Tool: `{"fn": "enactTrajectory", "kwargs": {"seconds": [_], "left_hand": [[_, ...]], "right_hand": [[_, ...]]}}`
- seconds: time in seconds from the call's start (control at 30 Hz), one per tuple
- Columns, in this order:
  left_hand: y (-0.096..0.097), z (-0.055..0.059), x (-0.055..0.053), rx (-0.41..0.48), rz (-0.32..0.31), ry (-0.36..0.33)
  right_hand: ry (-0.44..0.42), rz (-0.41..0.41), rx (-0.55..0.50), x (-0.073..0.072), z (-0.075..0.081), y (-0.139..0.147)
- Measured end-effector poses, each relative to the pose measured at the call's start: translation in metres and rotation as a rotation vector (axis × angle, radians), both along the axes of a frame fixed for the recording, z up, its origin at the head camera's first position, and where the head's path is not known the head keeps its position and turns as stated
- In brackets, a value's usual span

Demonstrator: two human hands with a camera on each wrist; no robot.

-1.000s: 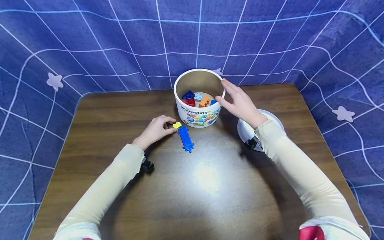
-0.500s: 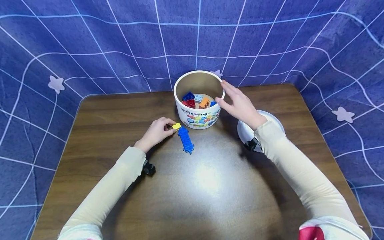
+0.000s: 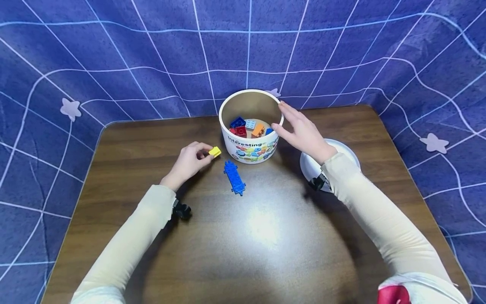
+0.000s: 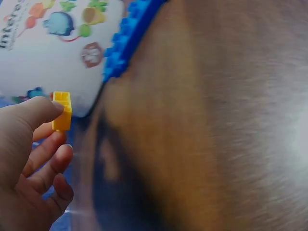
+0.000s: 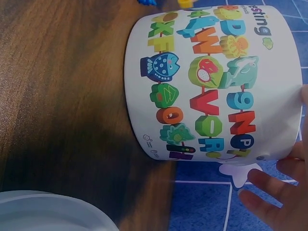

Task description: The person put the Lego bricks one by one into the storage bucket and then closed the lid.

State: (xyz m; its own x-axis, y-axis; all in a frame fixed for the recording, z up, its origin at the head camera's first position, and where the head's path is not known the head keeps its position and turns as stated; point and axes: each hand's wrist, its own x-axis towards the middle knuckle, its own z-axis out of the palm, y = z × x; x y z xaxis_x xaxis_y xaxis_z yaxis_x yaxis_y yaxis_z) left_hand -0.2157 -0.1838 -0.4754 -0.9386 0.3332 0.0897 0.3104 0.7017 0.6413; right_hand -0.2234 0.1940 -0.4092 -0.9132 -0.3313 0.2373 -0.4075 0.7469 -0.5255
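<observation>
Between its thumb and fingers my left hand (image 3: 188, 162) pinches a small yellow toy brick (image 3: 214, 152), just left of the white round bucket (image 3: 250, 152). The left wrist view shows the brick (image 4: 61, 110) under the thumb, with the other fingers loosely bent. A long blue studded piece (image 3: 234, 178) with small side pegs lies on the table in front of the bucket, apart from the yellow brick. My right hand (image 3: 305, 134) rests against the bucket's right rim, its fingers fairly straight. Inside the bucket lie several bricks, including an orange one (image 3: 258, 129) and a dark red one (image 3: 241, 131).
A white round lid (image 3: 343, 147) lies on the wooden table (image 3: 262, 261) under my right forearm, partly covered by it. A blue cloth with white lines (image 3: 171, 50) hangs behind the table and along its sides.
My left hand has moved left and slightly back with the yellow brick, which has come away from the end of the blue piece. The right hand stays at the bucket rim.
</observation>
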Motion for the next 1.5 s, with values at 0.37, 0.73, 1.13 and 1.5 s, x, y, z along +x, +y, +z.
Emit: {"fn": "enactTrajectory", "kwargs": {"seconds": [0.37,0.73,1.13,1.5], "left_hand": [[-0.003,0.052,-0.014,0.228,0.114,0.177],[0.031,0.098,-0.026,0.287,0.072,0.279],[0.067,0.105,-0.044,0.101,-0.074,0.159],[0.079,0.100,-0.051,0.067,-0.093,0.136]], "right_hand": [[-0.002,-0.001,0.008,0.001,0.003,0.001],[0.002,0.000,0.012,0.003,0.003,0.002],[-0.007,0.004,0.016,0.001,-0.001,0.002],[-0.013,0.008,0.013,0.001,0.000,0.001]]}}
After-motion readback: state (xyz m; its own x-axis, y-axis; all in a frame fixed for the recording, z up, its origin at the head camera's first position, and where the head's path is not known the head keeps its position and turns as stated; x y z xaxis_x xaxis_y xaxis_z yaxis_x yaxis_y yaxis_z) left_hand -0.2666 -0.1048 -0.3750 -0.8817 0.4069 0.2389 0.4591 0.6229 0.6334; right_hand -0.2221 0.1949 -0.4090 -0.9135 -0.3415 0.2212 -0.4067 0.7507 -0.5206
